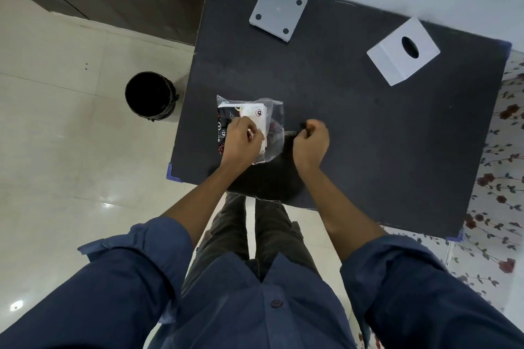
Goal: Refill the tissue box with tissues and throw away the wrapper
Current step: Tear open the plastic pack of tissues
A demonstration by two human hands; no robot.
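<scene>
A pack of tissues (256,115) in a clear, partly printed plastic wrapper (276,110) lies near the table's front left. My left hand (243,137) rests on the pack and pinches it. My right hand (310,140) is closed on the wrapper's right end, just right of the pack. The white tissue box cover (397,59) with an oval slot sits at the far right. The box's white base plate (279,10) with four dark dots lies at the far middle.
The black table (368,136) has blue tape at its corners. A round black bin (150,96) stands on the tiled floor just left of the table. A floral cloth lies to the right, and a dark cabinet stands at the far left.
</scene>
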